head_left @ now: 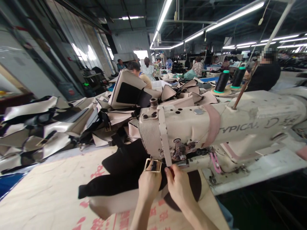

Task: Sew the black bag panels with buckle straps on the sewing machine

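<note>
My left hand [149, 184] presses on a black and cream bag piece [120, 172] just below a gold rectangular buckle [153, 165], its fingers curled on the material. My right hand [179, 187] sits right beside it, fingertips pinching the same piece at the foot of the cream sewing machine [216, 127]. The piece lies on a cardboard-covered table [48, 191] and runs under the machine head, where the needle area is partly hidden.
A large heap of cream and black bag parts [72, 121] fills the table's left and back. Two dark thread cones [222, 81] stand behind the machine. Several other people work at benches further back. A dark gap lies at the right.
</note>
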Tool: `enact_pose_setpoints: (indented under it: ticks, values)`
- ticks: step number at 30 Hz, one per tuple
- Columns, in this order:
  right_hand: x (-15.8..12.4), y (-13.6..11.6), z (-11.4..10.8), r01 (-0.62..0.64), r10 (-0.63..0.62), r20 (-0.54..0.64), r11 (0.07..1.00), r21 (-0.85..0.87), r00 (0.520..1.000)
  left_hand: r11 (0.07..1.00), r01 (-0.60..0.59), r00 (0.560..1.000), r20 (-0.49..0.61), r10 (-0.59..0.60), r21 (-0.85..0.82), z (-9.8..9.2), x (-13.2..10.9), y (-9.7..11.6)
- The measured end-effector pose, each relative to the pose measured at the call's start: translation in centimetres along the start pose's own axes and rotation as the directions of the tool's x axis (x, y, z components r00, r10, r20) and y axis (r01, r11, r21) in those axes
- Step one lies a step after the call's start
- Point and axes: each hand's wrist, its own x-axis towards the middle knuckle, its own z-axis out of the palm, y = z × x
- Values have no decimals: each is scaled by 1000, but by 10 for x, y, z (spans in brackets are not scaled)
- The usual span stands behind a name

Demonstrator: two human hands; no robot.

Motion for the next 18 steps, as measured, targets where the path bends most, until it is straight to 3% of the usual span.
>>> enact_pose_setpoints:
  ticks: [5, 10, 18]
  values:
    - [-1, 11, 23, -145, 158, -53, 971, 191, 986, 999, 13, 999, 30, -12, -38, 5, 3, -3]
    - [-3, 13, 38, -283, 319, -26, 872, 399, 947, 997, 34, 999, 6, -34, -68, 9, 7, -7]
    - [-7, 6, 24, -353, 305, 179, 788, 504, 935, 993, 25, 1000, -5, -25, -112, 10, 23, -11]
